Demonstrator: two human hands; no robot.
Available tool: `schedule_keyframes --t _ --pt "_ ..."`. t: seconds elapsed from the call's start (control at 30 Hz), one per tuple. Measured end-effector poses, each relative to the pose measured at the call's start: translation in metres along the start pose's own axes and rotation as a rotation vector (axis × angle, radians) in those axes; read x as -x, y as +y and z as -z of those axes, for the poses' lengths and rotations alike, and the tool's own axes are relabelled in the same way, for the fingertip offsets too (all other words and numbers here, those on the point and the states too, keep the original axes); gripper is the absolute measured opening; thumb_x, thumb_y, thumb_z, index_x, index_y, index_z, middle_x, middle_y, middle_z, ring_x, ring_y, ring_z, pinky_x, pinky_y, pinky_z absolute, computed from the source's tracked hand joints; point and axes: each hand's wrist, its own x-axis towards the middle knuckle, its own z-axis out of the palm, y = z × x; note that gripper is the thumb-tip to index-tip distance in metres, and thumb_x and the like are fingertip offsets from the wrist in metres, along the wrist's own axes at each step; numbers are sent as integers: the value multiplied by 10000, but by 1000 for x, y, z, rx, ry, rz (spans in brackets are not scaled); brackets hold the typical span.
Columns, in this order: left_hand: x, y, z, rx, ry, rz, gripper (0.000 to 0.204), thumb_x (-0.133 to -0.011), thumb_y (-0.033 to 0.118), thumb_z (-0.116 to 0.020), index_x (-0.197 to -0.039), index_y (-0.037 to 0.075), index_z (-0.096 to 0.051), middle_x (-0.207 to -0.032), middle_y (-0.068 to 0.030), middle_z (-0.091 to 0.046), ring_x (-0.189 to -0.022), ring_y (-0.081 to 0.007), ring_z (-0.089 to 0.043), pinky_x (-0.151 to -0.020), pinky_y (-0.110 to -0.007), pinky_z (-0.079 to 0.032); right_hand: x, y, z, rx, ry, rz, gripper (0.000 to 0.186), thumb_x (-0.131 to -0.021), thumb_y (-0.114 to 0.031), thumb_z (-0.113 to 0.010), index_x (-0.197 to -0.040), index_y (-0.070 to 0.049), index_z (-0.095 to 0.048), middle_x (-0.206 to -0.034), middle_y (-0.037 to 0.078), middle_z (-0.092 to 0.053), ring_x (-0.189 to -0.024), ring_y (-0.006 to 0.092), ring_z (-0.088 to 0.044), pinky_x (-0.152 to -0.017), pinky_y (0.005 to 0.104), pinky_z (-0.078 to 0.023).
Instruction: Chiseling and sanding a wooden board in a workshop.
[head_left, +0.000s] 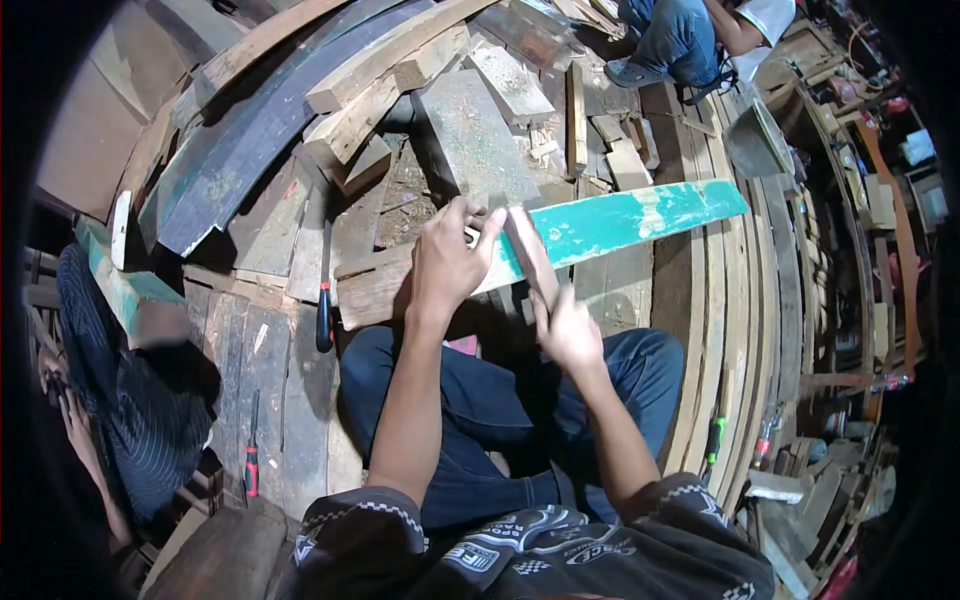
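Observation:
A long board with worn green paint and a bare wood left end lies crosswise before my folded legs. My left hand is on it, its fingers curled closed near the middle; what they hold, if anything, is hidden. My right hand grips the near end of a short wooden stick. The stick's far end is over the green paint, close beside my left thumb, and looks slightly blurred. Beneath the green board, a wide grey plank runs away from me.
Two screwdrivers, one black and red, another red-handled, lie to the left. Stacked beams are at the far left, long planks at the right. A person in jeans sits at the far right; another in dark striped clothing is left.

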Motion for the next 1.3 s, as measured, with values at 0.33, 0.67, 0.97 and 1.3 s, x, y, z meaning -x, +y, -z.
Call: schedule_keyframes --t 0.33,0.67,0.97,1.3 --pt "0 -9 2 -45 28 16 352 -903 324 -695 -936 -25 -663 -766 -139 -678 -670 -181 -655 -635 -317 -526 51 18 -4 -78 -123 -58 505 -962 -452 -514 -1098 32 -463 -818 371 -636 -782 523 -649 -680 593 -533" --pt "-3 2 -2 -82 4 6 403 -893 374 -697 -911 -27 -668 -731 -151 -674 -671 -210 -668 -636 -339 -526 -39 5 17 -84 -68 -81 598 -964 -500 -474 -1103 78 -539 -968 345 -657 -943 485 -653 -847 533 -521" --pt "-1 -7 -15 -171 -74 -29 445 -879 415 -677 -914 -28 -644 -861 -210 -692 -803 -357 -688 -726 -437 -525 46 55 5 -156 -55 -54 603 -963 -502 -497 -1050 92 -557 -827 356 -648 -816 511 -651 -768 548 -536" --pt "36 28 73 1095 -223 -57 707 -868 528 -647 -1347 29 -500 -1219 -142 -594 -1064 -272 -580 -900 -419 -480 27 79 -2 -268 -132 -17 646 -947 -546 -487 -1079 79 -584 -1004 355 -641 -997 501 -619 -869 547 -498"
